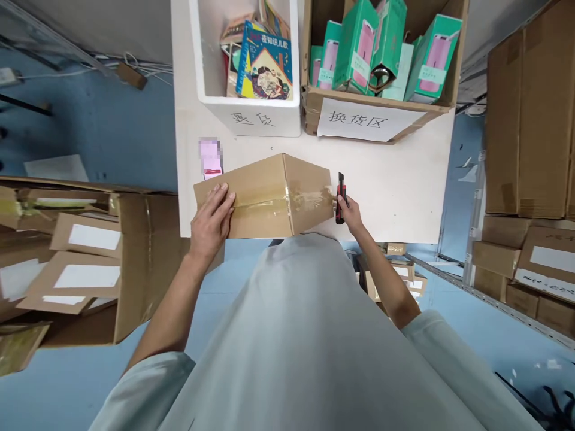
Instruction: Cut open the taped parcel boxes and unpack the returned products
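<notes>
A brown cardboard box [258, 188], sealed with clear tape along its seam, sits tilted at the front edge of the white table. My left hand [212, 215] lies with its fingers flat on the box's left part, steadying it. In my right hand [353, 214] is a black and red box cutter [341, 197], held upright beside the box's right end. I cannot tell whether its blade is out. Behind the box's left part lies a small pink item [211, 157], partly blurred.
At the table's [395, 185] back stand a white foam box [269, 117] with books and a carton [309, 120] of green boxes. A large carton [135, 263] of flattened cardboard stands on the left. Boxes fill a shelf [478, 197] at right.
</notes>
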Tool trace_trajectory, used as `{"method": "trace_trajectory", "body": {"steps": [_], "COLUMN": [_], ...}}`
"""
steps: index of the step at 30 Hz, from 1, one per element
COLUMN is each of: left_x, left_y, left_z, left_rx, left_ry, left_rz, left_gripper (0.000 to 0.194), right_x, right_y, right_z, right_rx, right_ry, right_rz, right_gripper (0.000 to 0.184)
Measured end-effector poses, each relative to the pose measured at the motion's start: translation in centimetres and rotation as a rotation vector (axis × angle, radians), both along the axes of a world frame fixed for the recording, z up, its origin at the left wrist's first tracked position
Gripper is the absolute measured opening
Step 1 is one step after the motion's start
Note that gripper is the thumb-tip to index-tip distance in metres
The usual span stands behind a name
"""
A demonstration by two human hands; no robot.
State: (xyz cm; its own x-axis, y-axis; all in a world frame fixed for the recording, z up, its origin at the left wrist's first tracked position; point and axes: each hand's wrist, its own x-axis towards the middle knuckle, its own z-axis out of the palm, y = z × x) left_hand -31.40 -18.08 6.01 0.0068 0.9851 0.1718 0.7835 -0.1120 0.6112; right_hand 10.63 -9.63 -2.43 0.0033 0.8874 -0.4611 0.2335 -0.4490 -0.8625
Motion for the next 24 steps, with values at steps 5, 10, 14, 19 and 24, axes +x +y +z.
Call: {"method": "trace_trajectory", "body": {"steps": [5, 10, 14, 19, 24], "left_x": [-0.4, 3.3, 6.3, 6.0, 2.9], "left_y": [-1.2, -1.5, -1.3, 0.2, 4.8], "left_z": [0.9, 1.4, 1.7, 1.7, 2.1], "left_rx": [0.083, 0.006, -0.188, -0.235, -0.16], "left_ry": [-0.013, -0.215, -0.383, -0.536, -0.682], "left_rz": [0.146, 0.283, 0.213, 0.269, 0.224], "left_gripper": [0.049, 0.062, 0.059, 0.056, 0.062], "right_x": [-3.4, -2.8, -2.4, -2.9, -4.2], "right_y": [0.7, 1.2, 1.4, 1.3, 0.0], "right_z": [3.9, 11.4, 15.6, 16.5, 18.9], "right_rx": [0.143, 0.326, 0.399, 0.449, 0.551], "right_ry": [-0.109, -0.364, -0.631, -0.847, -1.001], "right_rz": [0.011, 0.077, 0.167, 0.225, 0.188], "right_gripper": [0.071, 0.064, 0.059, 0.056, 0.058]}}
